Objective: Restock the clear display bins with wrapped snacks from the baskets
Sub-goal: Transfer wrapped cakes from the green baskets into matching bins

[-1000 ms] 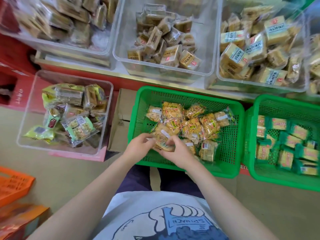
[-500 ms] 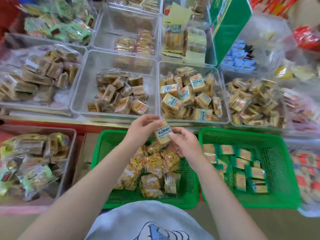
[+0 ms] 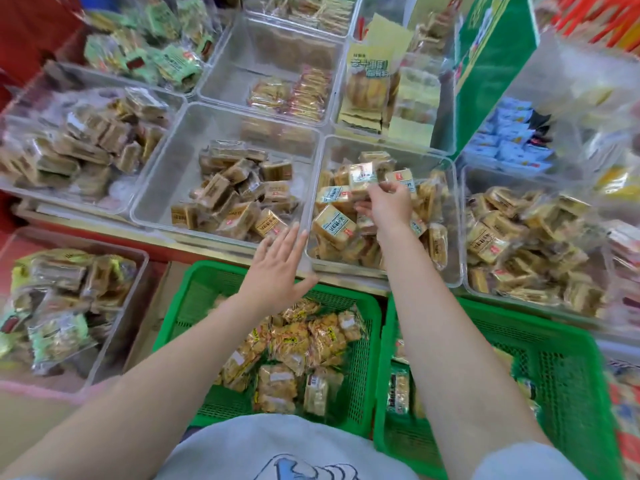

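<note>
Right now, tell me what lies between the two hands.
In the head view, the clear bin's front-left corner wall stands between the open left hand and the right hand pinching a wrapped snack.

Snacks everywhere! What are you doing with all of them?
A person is filling shop bins. The right hand holds a wrapped snack over a clear bin of similar snacks. The left hand is open, holding nothing, above a green basket that has more wrapped snacks in it.

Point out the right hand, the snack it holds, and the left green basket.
right hand (image 3: 388, 206), head view, back of hand.
wrapped snack (image 3: 363, 174), head view, its label.
left green basket (image 3: 204, 289), head view, far-left wall.
</note>
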Motion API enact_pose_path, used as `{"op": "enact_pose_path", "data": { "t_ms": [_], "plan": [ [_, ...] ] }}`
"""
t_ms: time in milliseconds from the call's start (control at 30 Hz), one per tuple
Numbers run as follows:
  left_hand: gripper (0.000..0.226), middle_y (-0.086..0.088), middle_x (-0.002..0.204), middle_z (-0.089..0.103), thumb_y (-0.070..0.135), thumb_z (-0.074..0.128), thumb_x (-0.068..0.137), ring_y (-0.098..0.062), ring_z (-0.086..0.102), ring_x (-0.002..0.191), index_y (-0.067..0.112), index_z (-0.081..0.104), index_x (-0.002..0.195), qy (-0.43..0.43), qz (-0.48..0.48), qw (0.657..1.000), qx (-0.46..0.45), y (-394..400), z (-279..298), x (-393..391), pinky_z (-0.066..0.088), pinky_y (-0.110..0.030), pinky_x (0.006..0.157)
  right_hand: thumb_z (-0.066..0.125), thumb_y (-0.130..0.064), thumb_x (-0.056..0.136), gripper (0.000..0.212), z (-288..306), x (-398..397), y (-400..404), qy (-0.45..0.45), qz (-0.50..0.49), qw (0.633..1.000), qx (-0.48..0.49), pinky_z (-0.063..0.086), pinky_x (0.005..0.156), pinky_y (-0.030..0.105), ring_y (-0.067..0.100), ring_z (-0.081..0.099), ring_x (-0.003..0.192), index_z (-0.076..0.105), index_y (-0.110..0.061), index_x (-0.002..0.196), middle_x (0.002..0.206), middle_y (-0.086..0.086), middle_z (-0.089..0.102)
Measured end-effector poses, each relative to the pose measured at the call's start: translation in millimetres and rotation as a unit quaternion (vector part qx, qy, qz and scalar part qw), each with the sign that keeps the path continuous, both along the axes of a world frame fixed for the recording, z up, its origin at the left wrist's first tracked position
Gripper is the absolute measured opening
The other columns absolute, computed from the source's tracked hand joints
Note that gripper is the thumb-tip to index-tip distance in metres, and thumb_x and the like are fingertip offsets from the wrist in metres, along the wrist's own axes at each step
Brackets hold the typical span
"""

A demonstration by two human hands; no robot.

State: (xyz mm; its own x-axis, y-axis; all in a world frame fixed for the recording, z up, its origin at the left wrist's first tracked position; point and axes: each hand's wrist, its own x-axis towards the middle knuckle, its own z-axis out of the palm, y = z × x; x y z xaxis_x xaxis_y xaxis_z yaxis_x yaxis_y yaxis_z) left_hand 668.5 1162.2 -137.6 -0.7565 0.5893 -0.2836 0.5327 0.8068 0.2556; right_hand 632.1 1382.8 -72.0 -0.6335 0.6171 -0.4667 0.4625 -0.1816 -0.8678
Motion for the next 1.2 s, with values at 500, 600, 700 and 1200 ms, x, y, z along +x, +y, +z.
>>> {"op": "enact_pose_path", "data": {
  "t_ms": [500,600,700,1200],
  "plan": [
    [0.088,-0.012,0.167,-0.011,0.049,0.047,0.098,-0.027,-0.014,0.153,0.011,-0.003,0.159,0.023,-0.025,0.999,-0.012,0.3,16.0,26.6,-0.005,-0.042,0.124,0.052,-0.028,0.102,0.026,-46.6,168.1,-82.7,-0.17,0.371,0.912,0.031,0.06,0.083,0.034,0.014,0.07,0.085,0.068,-0.017,0.119,0.103,-0.002,0.072],
    [0.071,-0.005,0.167,0.012,0.039,0.051,0.099,-0.023,0.01,0.154,0.02,0.018,0.159,-0.07,-0.063,0.994,0.052,-15.4,17.6,64.6,0.016,-0.038,0.123,0.053,-0.029,0.101,0.041,-104.8,198.8,-104.2,-0.29,0.354,0.887,0.064,0.051,0.1,0.038,0.022,0.062,0.111,0.054,-0.014,0.138,0.133,0.006,0.062],
    [0.059,-0.003,0.16,0.032,0.035,0.051,0.1,-0.021,0.03,0.146,0.021,0.032,0.154,-0.18,-0.066,0.981,0.014,-36.2,-1.9,86.7,0.035,-0.039,0.115,0.054,-0.022,0.1,0.053,-143.2,226.7,-120.2,-0.366,0.333,0.866,0.072,0.052,0.082,0.032,0.027,0.063,0.108,0.037,-0.009,0.148,0.133,0.011,0.059],
    [0.043,-0.001,0.148,0.048,0.032,0.05,0.102,-0.021,0.064,0.099,0.021,0.049,0.144,-0.299,-0.005,0.953,-0.047,-75.5,-23.4,92.2,0.053,-0.032,0.09,0.064,-0.02,0.097,0.024,-156.6,256.3,-132.3,-0.292,0.106,0.951,-0.011,0.041,0.054,0.025,0.011,0.052,0.068,0.048,-0.014,0.114,0.095,-0.002,0.057]
  ]
}}
